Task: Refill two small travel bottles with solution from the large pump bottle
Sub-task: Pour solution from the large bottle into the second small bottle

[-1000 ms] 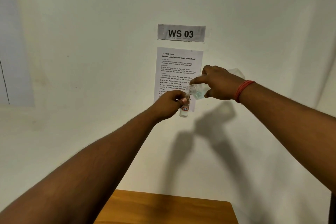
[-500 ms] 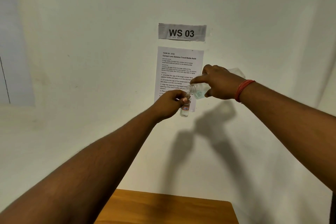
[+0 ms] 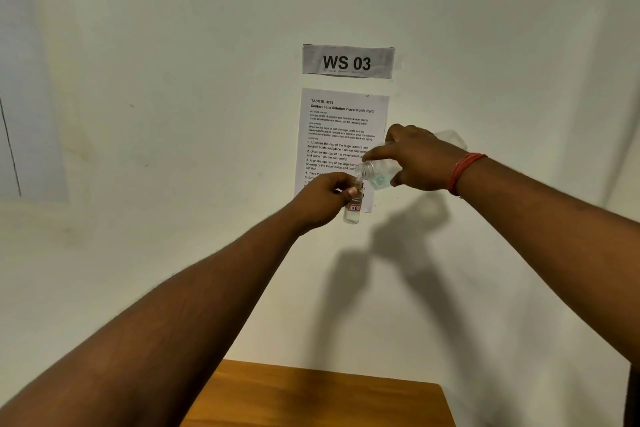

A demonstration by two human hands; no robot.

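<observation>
We face a pale painted wall (image 3: 138, 80); a wooden tabletop (image 3: 311, 399) sits at six o'clock. Our right hand (image 3: 419, 163) grips the tilted clear large bottle (image 3: 375, 175); at its seven o'clock, our left hand (image 3: 323, 199) pinches the small clear labelled travel bottle (image 3: 353, 211).

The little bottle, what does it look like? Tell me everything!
The little bottle is clear, likely plastic, with a red-edged white label. It stands upright in the air before the wall, with some clear liquid at its bottom. The left hand pinches its top. The big bottle, tipped by the right hand, meets its open mouth.
</observation>
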